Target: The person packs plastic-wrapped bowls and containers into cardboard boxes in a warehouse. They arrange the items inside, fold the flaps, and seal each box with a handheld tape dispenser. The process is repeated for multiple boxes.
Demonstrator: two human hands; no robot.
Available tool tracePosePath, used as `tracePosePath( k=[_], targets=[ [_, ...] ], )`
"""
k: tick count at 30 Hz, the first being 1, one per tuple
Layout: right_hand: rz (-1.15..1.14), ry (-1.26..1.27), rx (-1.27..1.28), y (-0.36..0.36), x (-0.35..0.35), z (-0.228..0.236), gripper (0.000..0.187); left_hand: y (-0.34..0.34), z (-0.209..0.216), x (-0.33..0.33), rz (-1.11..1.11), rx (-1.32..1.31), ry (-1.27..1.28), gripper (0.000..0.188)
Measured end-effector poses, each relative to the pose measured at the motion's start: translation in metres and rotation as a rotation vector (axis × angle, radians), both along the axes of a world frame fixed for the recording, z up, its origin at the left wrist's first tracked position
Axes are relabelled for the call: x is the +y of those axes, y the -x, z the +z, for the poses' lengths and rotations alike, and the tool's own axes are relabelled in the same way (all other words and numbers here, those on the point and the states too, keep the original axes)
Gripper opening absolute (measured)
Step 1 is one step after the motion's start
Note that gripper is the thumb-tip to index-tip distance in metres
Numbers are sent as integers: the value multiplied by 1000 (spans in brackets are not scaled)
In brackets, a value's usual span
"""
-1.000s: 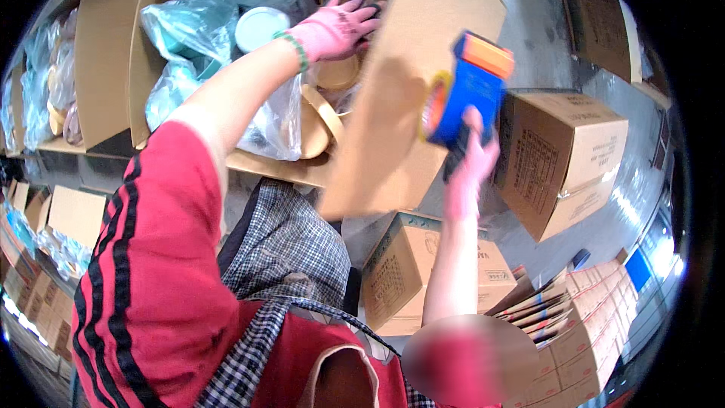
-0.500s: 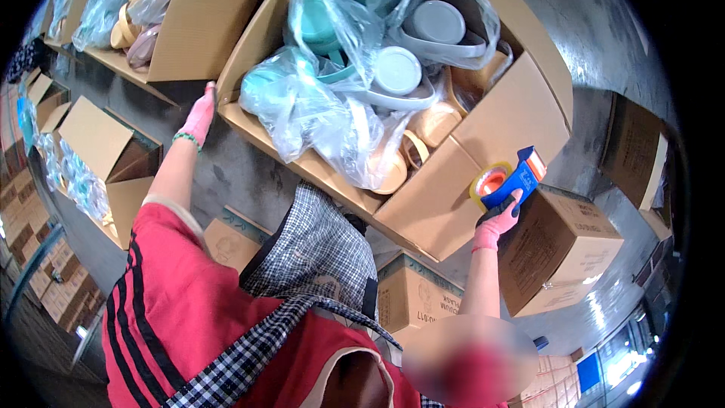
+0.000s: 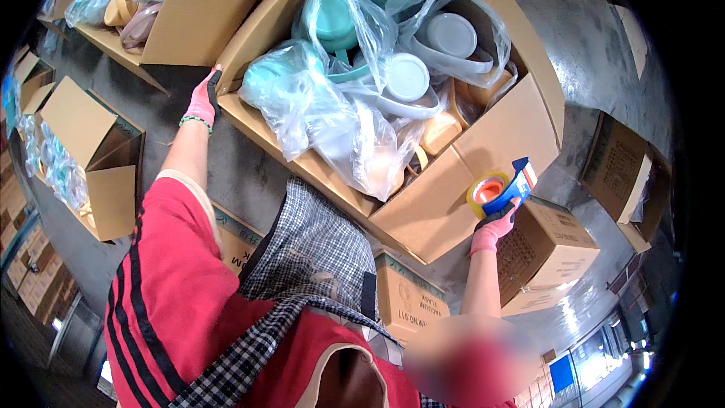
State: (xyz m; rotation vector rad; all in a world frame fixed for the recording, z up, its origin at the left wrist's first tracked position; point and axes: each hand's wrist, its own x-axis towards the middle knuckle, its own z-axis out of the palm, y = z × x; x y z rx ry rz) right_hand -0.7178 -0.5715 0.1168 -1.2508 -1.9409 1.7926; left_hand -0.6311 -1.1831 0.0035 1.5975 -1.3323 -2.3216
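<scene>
My right hand [image 3: 494,228], in a pink and black glove, is closed around a blue tape dispenser [image 3: 516,183] loaded with a roll of tape [image 3: 486,195]. The dispenser is over the right flap of a large open carton [image 3: 468,162]. My left hand [image 3: 202,98], gloved alike, has its fingers stretched out against the carton's left corner, partly turned from view. Inside the carton lie lidded containers with carry handles, loosely bagged in clear plastic: a teal one [image 3: 334,17], a grey one [image 3: 451,35], a pale one [image 3: 408,77] and orange ones [image 3: 441,132].
Another open carton [image 3: 192,19] with bagged containers stands at the upper left, and a smaller one [image 3: 113,189] below it. Closed cartons stand by my right forearm [image 3: 563,245] and near my apron [image 3: 408,295]. An open brown box [image 3: 615,166] is at the far right.
The view has shifted slightly. My left hand has come closer against the carton's corner, and the tape dispenser in my right hand has tilted more upright.
</scene>
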Motion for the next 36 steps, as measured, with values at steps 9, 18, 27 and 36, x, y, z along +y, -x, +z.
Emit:
tracePosePath(
  k=[9,18,27,36],
  targets=[
    [84,67,40,-8,2,-3,47,-7,59,52,72,250,547,20],
    [13,1,-2,8,-14,-1,44,-23,104,125,-107,-66,321,56],
    [-13,34,58,-2,-15,0,34,256,112,190,-779,80,1400,83],
    [-67,5,50,-3,-3,-5,34,234,56,245,-1650,-124,1430,85]
  ],
)
